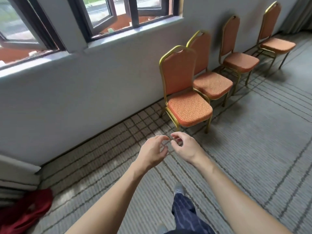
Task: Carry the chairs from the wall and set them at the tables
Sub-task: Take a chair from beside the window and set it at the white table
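Several orange padded chairs with gold metal frames stand in a row along the grey wall. The nearest chair (pixel 187 105) faces me, a second chair (pixel 211 84) sits close behind it, and two more chairs (pixel 239 60) (pixel 276 44) stand farther right. My left hand (pixel 154 149) and my right hand (pixel 184 147) reach forward side by side just in front of the nearest chair, short of its seat. Both hands have loosely curled fingers and hold nothing.
Windows (pixel 108 16) with dark frames run along the wall above a sill. A red cloth (pixel 25 211) lies on the patterned carpet at the lower left beside a low white ledge (pixel 16 173). Open carpet (pixel 253 132) stretches to the right. My leg (pixel 183 210) steps forward.
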### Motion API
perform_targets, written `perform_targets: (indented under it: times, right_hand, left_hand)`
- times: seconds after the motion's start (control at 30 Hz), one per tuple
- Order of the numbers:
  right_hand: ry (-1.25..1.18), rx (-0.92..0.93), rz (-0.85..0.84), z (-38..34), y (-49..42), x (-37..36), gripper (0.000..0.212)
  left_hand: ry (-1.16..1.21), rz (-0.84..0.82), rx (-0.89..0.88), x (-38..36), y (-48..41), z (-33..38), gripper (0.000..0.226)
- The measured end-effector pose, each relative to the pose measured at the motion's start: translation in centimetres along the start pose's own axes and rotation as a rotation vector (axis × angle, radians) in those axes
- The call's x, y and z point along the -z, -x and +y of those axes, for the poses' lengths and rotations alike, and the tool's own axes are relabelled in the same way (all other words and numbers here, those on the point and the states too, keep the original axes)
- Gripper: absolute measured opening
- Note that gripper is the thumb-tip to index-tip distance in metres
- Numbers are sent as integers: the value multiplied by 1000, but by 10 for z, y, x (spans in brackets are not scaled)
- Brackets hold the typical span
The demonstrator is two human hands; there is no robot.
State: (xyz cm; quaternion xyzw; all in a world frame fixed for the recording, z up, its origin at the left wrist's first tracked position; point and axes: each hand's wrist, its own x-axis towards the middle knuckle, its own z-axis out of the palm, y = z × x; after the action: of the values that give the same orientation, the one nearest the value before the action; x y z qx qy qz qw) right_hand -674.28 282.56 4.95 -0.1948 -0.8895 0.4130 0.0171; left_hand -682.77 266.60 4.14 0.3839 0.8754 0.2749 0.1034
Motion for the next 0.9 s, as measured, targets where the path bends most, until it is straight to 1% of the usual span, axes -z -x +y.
perform_targets:
  times: [0.2, 0.33, 0.5, 0.67, 0.8, 0.9]
  right_hand:
    - [-32, 13, -14, 10, -150, 3, 34]
    - [-47, 5, -41, 13, -257, 6, 34]
    - [-41, 28, -77, -6, -369, 20, 31]
    - [-33, 9, -66, -10, -472, 36, 30]
    - [-93, -76, 19, -5, -557, 43, 28]
    - [-86, -132, 61, -2, -609, 49, 29]
  left_hand:
    - [38, -46, 92, 9, -124, -49, 36]
    - [56, -30, 172, 29, -212, -80, 37]
    - [55, 11, 179, 57, -310, -114, 34]
    - [57, 12, 123, 70, -416, -149, 34]
    - [53, -26, 61, 76, -513, -193, 35]
    - [69, -60, 4, 85, -574, -214, 36]
